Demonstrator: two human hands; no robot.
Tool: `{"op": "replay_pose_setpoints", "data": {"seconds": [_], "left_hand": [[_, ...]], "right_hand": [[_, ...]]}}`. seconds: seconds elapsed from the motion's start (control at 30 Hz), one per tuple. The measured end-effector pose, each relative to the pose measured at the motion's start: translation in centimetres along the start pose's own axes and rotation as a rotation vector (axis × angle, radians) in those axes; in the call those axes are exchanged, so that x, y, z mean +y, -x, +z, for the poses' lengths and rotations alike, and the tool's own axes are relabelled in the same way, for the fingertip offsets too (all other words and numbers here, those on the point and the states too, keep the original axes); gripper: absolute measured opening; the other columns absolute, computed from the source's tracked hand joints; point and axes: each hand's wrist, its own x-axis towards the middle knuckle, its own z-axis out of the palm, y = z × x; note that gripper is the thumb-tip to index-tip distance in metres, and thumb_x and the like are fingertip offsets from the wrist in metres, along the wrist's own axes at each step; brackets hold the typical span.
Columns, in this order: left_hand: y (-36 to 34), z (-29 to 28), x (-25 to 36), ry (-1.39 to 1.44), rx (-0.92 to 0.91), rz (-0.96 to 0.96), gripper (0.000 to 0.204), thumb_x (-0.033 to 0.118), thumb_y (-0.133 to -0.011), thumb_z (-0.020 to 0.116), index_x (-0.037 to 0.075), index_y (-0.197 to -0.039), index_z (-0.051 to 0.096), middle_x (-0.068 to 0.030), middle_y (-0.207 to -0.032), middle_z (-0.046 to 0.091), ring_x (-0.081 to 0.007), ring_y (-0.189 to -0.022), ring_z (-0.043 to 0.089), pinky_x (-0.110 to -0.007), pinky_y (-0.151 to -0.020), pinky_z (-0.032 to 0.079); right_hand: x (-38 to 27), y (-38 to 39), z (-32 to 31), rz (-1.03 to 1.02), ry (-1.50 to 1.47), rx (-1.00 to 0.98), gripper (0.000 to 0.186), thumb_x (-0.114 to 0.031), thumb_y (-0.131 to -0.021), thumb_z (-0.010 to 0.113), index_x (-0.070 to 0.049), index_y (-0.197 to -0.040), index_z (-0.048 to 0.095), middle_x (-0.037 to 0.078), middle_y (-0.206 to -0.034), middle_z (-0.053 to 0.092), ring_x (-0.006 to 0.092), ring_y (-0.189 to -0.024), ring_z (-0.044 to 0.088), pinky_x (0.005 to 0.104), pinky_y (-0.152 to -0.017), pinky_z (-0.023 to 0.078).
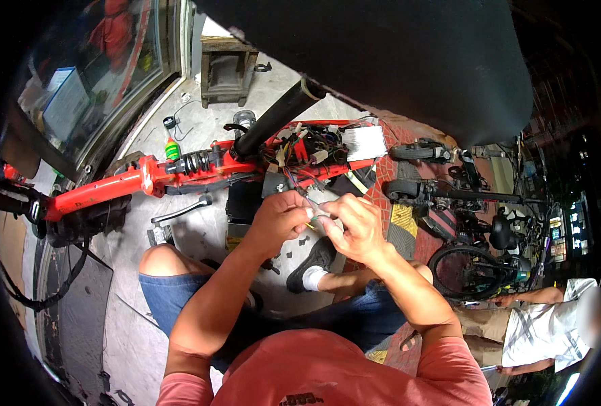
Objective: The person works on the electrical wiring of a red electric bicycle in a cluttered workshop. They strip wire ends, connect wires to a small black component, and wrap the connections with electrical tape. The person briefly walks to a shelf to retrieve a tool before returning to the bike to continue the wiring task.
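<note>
In front of me lies a red electric bike frame (104,191) with a shock spring (196,162) and a black seat post (276,118). Its opened compartment is packed with a tangle of coloured wires and connectors (308,150). Just on the near side of it, my left hand (281,215) pinches thin electrical wires (314,205) between thumb and fingers. My right hand (353,224) grips the same wires a little to the right, its fingers also pinched. The wire ends are mostly hidden by my fingers.
A black saddle (409,61) looms overhead. On the floor are a crank arm (182,208), a bottle with a green label (172,149) and small dark bits. A wooden stool (226,71) stands beyond. Scooters and a bicycle (466,271) are at right, near a person in white (541,328).
</note>
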Motion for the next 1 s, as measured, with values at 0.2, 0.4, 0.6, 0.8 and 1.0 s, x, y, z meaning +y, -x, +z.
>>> {"op": "replay_pose_setpoints", "data": {"seconds": [0.2, 0.4, 0.6, 0.8, 1.0], "left_hand": [[-0.2, -0.7, -0.6, -0.019, -0.069, 0.004, 0.01, 0.011, -0.093, 0.064, 0.003, -0.099, 0.062, 0.001, -0.077, 0.058, -0.0048, -0.062, 0.049, -0.02, -0.049, 0.033], [-0.4, -0.7, -1.1, -0.309, -0.063, 0.115, 0.01, 0.011, -0.094, 0.064, 0.003, -0.1, 0.062, 0.0011, -0.081, 0.061, -0.0054, -0.068, 0.053, -0.023, -0.059, 0.042], [-0.6, -1.1, -3.1, -0.296, -0.012, 0.297, 0.006, 0.003, -0.093, 0.063, 0.001, -0.098, 0.062, 0.0007, -0.084, 0.063, -0.0044, -0.075, 0.055, -0.023, -0.066, 0.045], [0.1, -0.7, -1.8, -0.27, -0.015, 0.228, 0.005, 0.002, -0.093, 0.062, 0.001, -0.097, 0.062, 0.0005, -0.087, 0.064, -0.0048, -0.081, 0.057, -0.024, -0.071, 0.046], [0.4, -0.4, -1.1, -0.328, -0.016, 0.235, 0.005, 0.004, -0.093, 0.061, 0.002, -0.097, 0.063, 0.0036, -0.084, 0.062, -0.0024, -0.073, 0.053, -0.021, -0.064, 0.041]], "right_hand": [[0.3, -0.2, 0.7, -0.044, -0.051, 0.004, 0.011, -0.005, -0.08, 0.076, -0.006, -0.086, 0.068, 0.007, -0.073, 0.061, 0.0219, -0.057, 0.057, 0.0335, -0.052, 0.042], [-0.2, 0.8, 1.9, 1.103, -1.176, -0.109, 0.011, -0.011, -0.095, 0.062, -0.004, -0.085, 0.062, -0.002, -0.07, 0.053, 0.0079, -0.053, 0.045, 0.0265, -0.048, 0.034], [-0.6, 0.7, 1.6, 1.457, -1.625, -0.097, 0.01, -0.013, -0.093, 0.065, -0.005, -0.088, 0.062, -0.002, -0.07, 0.052, 0.0075, -0.048, 0.039, 0.0243, -0.046, 0.03], [-1.2, 1.2, 1.0, 0.433, -0.233, 0.031, 0.013, -0.009, -0.084, 0.077, -0.004, -0.091, 0.067, 0.002, -0.074, 0.058, 0.0108, -0.058, 0.055, 0.0279, -0.052, 0.042], [-0.5, -0.1, 0.4, -0.038, 0.083, 0.014, 0.012, -0.013, -0.079, 0.076, -0.009, -0.087, 0.068, 0.004, -0.073, 0.057, 0.0237, -0.06, 0.058, 0.0361, -0.055, 0.044]]}}
